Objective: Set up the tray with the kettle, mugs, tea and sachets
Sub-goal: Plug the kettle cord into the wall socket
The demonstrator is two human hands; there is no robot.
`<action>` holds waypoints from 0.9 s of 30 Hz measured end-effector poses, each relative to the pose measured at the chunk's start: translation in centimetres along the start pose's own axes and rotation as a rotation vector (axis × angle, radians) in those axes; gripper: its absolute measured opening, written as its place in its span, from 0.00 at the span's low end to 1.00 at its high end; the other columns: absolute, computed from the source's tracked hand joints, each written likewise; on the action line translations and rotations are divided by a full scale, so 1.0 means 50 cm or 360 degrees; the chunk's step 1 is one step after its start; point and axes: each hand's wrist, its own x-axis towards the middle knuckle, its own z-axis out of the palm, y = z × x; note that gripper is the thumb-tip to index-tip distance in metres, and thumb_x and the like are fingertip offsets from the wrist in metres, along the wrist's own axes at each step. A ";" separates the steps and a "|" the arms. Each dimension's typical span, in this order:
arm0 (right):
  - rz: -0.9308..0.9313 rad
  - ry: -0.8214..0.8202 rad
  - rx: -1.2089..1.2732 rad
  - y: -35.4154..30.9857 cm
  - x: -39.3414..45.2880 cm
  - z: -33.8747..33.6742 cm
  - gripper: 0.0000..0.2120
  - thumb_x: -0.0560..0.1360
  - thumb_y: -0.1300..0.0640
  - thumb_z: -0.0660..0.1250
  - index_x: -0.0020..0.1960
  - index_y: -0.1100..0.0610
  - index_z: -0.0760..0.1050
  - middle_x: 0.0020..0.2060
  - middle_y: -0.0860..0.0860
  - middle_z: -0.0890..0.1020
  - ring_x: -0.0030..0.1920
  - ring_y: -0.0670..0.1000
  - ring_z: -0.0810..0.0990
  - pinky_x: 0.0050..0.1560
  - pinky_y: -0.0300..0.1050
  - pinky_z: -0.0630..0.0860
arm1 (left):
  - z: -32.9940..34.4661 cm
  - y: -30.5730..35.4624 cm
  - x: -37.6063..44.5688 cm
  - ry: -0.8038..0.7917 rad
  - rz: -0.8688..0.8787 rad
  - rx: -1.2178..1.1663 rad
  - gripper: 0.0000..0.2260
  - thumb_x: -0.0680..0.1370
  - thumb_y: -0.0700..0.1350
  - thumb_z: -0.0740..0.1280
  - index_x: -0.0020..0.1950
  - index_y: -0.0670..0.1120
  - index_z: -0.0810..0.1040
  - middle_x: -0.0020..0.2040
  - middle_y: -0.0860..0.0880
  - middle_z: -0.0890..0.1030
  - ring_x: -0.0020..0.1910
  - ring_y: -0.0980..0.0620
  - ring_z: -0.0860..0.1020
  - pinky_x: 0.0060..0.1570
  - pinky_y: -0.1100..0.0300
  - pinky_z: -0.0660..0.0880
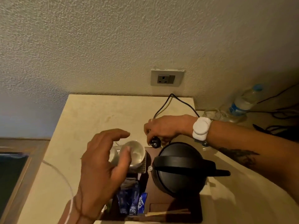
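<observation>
A dark brown tray lies on the cream counter. On its right half stands a black kettle, handle pointing right. My right hand, behind the kettle, is shut on the kettle's black plug; its cord loops toward the wall. A white mug sits at the tray's back left on a perforated metal holder. My left hand hovers over the mug, fingers spread, holding nothing. Blue sachets stand in the tray's left compartment, and wooden stirrers lie along the front.
A wall socket is set above the counter's back edge. A plastic water bottle and a glass stand at the right, with dark cables behind. The counter drops off at the left beside a wooden frame.
</observation>
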 end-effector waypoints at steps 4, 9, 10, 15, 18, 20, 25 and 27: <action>-0.0028 0.0124 0.0183 0.008 0.006 0.008 0.19 0.75 0.51 0.74 0.65 0.48 0.76 0.55 0.49 0.78 0.57 0.51 0.74 0.52 0.48 0.75 | 0.053 0.020 0.093 -0.0024 -0.0062 -0.0128 0.12 0.77 0.48 0.71 0.60 0.55 0.81 0.56 0.63 0.82 0.53 0.59 0.81 0.50 0.65 0.73; 0.0596 0.1059 0.1759 0.021 -0.009 0.005 0.18 0.75 0.61 0.74 0.62 0.48 0.78 0.48 0.39 0.86 0.50 0.39 0.83 0.49 0.35 0.80 | 0.083 0.024 0.153 -0.0041 -0.0210 -0.0278 0.09 0.80 0.49 0.72 0.59 0.58 0.81 0.55 0.63 0.84 0.50 0.59 0.81 0.43 0.75 0.72; 0.0737 0.1256 0.2121 0.019 -0.007 -0.003 0.15 0.76 0.60 0.74 0.62 0.50 0.81 0.49 0.42 0.88 0.51 0.40 0.85 0.51 0.37 0.82 | 0.078 0.023 0.157 -0.0025 -0.0221 -0.0282 0.08 0.80 0.50 0.72 0.59 0.59 0.81 0.55 0.63 0.84 0.48 0.59 0.81 0.42 0.75 0.72; 0.1410 0.1876 0.2695 0.063 0.015 -0.003 0.04 0.78 0.57 0.73 0.48 0.58 0.84 0.39 0.54 0.84 0.43 0.54 0.78 0.48 0.53 0.76 | 0.078 0.007 0.162 -0.0060 -0.0241 -0.0300 0.08 0.79 0.53 0.70 0.58 0.61 0.81 0.55 0.66 0.83 0.52 0.63 0.81 0.43 0.75 0.73; 0.1701 0.2034 0.2648 0.070 0.034 0.017 0.07 0.74 0.58 0.77 0.51 0.55 0.84 0.36 0.48 0.87 0.41 0.49 0.85 0.48 0.50 0.81 | 0.077 -0.007 0.146 -0.0090 -0.0288 -0.0324 0.08 0.79 0.51 0.72 0.56 0.63 0.82 0.54 0.66 0.83 0.52 0.63 0.80 0.45 0.77 0.73; 0.1809 0.2044 0.2635 0.056 0.051 0.033 0.08 0.73 0.57 0.79 0.50 0.53 0.83 0.38 0.49 0.88 0.45 0.52 0.88 0.51 0.54 0.85 | 0.073 -0.015 0.133 -0.0114 -0.0310 -0.0340 0.08 0.79 0.50 0.72 0.56 0.62 0.82 0.53 0.65 0.84 0.54 0.64 0.80 0.45 0.79 0.72; 0.1995 0.2023 0.2424 0.060 0.072 0.014 0.08 0.66 0.51 0.79 0.39 0.55 0.83 0.36 0.51 0.88 0.43 0.55 0.88 0.48 0.60 0.86 | 0.061 -0.024 0.130 -0.0080 -0.0273 -0.0367 0.06 0.80 0.48 0.71 0.56 0.57 0.83 0.52 0.62 0.86 0.52 0.60 0.83 0.49 0.67 0.77; 0.1997 0.2089 0.2351 0.074 0.078 0.008 0.08 0.66 0.51 0.79 0.33 0.52 0.81 0.33 0.50 0.87 0.41 0.55 0.88 0.46 0.62 0.86 | 0.066 -0.026 0.134 -0.0064 -0.0293 -0.0409 0.06 0.80 0.47 0.71 0.56 0.56 0.83 0.52 0.62 0.86 0.52 0.58 0.83 0.54 0.59 0.78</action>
